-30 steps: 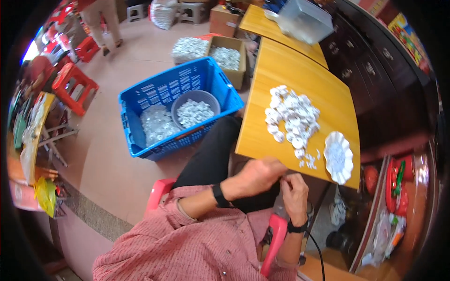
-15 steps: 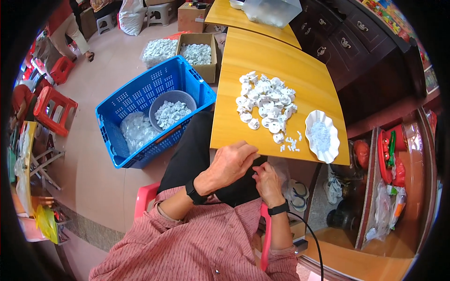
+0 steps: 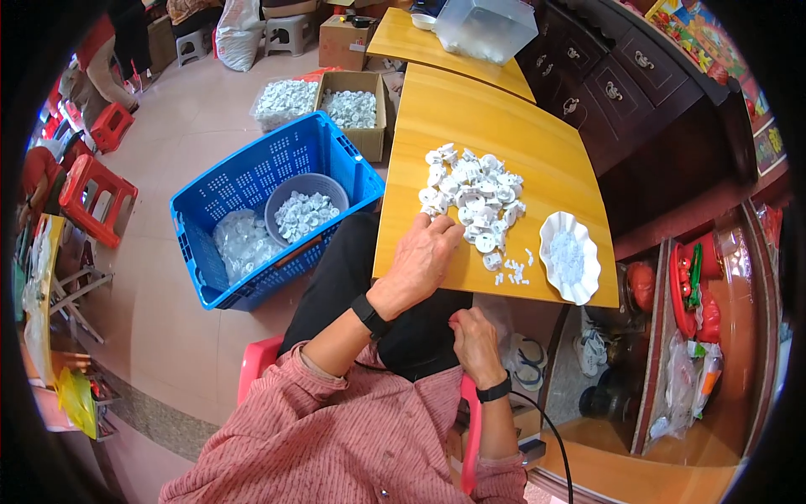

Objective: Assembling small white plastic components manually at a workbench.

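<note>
A heap of small white plastic parts with round discs [image 3: 480,197] lies on the yellow wooden table [image 3: 537,160]. At the near left edge of that heap, my left hand [image 3: 424,256] reaches over the table, fingers stretched forward and a little apart, the tips touching or close to the nearest parts. My right hand [image 3: 478,343] stays low over my lap, just off the table's front edge. Its fingers are curled and pinched together, and whatever they hold is hidden. Several tiny white pins [image 3: 514,274] lie loose between the heap and a white scalloped dish [image 3: 579,290] of tiny pale pieces.
A blue crate [image 3: 252,181] stands left of my legs, holding a grey basin [image 3: 284,186] of white parts and a clear plastic bag. Behind it are an open carton [image 3: 382,113] and a clear bag of parts [image 3: 281,105]. Shelves [image 3: 659,336] stand at right.
My left hand has moved forward and up, from beside my right hand at the table's edge to the heap. The right hand stays low near my lap. The view has shifted slightly.
</note>
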`<state>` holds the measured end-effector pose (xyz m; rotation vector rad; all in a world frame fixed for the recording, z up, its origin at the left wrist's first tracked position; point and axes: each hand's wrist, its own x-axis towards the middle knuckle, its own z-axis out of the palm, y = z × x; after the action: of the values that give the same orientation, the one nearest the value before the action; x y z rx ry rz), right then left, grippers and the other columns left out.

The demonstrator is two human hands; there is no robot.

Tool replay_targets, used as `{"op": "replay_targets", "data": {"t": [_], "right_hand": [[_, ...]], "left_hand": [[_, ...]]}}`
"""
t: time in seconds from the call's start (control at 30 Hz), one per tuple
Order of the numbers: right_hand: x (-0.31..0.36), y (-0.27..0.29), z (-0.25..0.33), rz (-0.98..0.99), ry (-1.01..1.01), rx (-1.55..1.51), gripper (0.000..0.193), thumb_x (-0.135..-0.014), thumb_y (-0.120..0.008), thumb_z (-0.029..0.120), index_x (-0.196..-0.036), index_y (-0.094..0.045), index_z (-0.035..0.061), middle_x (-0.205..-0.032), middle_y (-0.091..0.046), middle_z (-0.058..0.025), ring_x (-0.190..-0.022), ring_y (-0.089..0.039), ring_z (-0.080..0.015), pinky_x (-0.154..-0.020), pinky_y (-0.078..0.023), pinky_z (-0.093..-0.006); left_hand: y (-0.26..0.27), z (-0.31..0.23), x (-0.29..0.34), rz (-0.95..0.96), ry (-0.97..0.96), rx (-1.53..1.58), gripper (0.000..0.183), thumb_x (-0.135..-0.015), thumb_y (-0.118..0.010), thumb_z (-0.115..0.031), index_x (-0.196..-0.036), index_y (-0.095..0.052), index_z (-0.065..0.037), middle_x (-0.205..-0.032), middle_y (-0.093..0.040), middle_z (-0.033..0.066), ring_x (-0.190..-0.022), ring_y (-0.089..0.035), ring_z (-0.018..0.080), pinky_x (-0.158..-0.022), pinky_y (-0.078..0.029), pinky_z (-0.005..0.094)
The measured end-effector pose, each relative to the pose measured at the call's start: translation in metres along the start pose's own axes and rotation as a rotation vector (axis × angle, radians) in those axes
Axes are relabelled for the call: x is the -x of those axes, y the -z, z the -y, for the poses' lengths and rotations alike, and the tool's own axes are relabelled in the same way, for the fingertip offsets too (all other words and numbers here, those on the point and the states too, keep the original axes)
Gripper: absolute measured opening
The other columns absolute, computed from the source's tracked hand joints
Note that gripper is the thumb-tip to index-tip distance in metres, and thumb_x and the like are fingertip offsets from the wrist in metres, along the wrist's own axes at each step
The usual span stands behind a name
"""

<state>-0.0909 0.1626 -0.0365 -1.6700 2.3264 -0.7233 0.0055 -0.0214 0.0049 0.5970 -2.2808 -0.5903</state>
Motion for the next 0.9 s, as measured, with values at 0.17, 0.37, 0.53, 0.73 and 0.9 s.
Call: {"op": "replay_targets", "data": {"t": [0.17, 0.37, 0.53, 0.73, 0.9], "right_hand": [[-0.005, 0.026, 0.024, -0.107, 0.104, -0.209, 0.005, -0.088, -0.066, 0.002, -0.092, -0.068, 0.0008, -0.089, -0.064, -0.0167, -0.078, -0.065, -0.0358, -0.068, -0.052, -0.0437], [-0.01, 0.048, 0.048, -0.225, -0.126, -0.566, 0.006, -0.091, -0.065, -0.002, -0.097, -0.068, -0.0013, -0.085, -0.062, -0.0068, -0.071, -0.063, -0.0135, -0.062, -0.05, -0.0271], [-0.021, 0.05, 0.046, -0.312, -0.13, -0.64, 0.005, -0.096, -0.062, 0.002, -0.098, -0.065, -0.0015, -0.087, -0.061, -0.0062, -0.07, -0.061, -0.0122, -0.061, -0.05, -0.0247], [-0.027, 0.052, 0.055, -0.345, -0.16, -0.744, 0.008, -0.097, -0.062, 0.003, -0.103, -0.066, -0.0016, -0.091, -0.06, -0.0032, -0.072, -0.059, -0.008, -0.063, -0.051, -0.0227], [-0.024, 0.049, 0.054, -0.364, -0.225, -0.835, 0.012, -0.097, -0.063, 0.003, -0.108, -0.066, -0.0013, -0.092, -0.064, -0.0016, -0.077, -0.06, -0.0063, -0.064, -0.051, -0.0211]], "left_hand": [[-0.003, -0.002, 0.005, -0.016, 0.0, 0.029, 0.024, -0.085, -0.066, -0.003, -0.109, -0.069, -0.003, -0.101, -0.066, 0.0131, -0.095, -0.06, 0.0348, -0.082, -0.051, 0.0414], [-0.005, -0.004, 0.014, -0.159, -0.034, 0.28, 0.029, -0.085, -0.067, 0.002, -0.113, -0.068, -0.004, -0.1, -0.067, 0.013, -0.086, -0.067, 0.032, -0.074, -0.054, 0.0373], [-0.003, -0.003, 0.015, -0.22, -0.018, 0.451, 0.031, -0.089, -0.065, 0.004, -0.118, -0.068, -0.006, -0.1, -0.067, 0.0115, -0.081, -0.069, 0.0231, -0.067, -0.054, 0.0305], [0.002, -0.001, 0.017, -0.111, 0.118, 0.684, 0.028, -0.094, -0.063, 0.002, -0.121, -0.067, -0.004, -0.107, -0.064, 0.0082, -0.073, -0.067, 0.0118, -0.062, -0.053, 0.0234], [0.007, -0.006, 0.014, -0.041, 0.268, 0.876, 0.026, -0.096, -0.063, -0.001, -0.122, -0.066, -0.003, -0.108, -0.064, 0.0064, -0.072, -0.066, 0.0108, -0.061, -0.053, 0.0224]]}}
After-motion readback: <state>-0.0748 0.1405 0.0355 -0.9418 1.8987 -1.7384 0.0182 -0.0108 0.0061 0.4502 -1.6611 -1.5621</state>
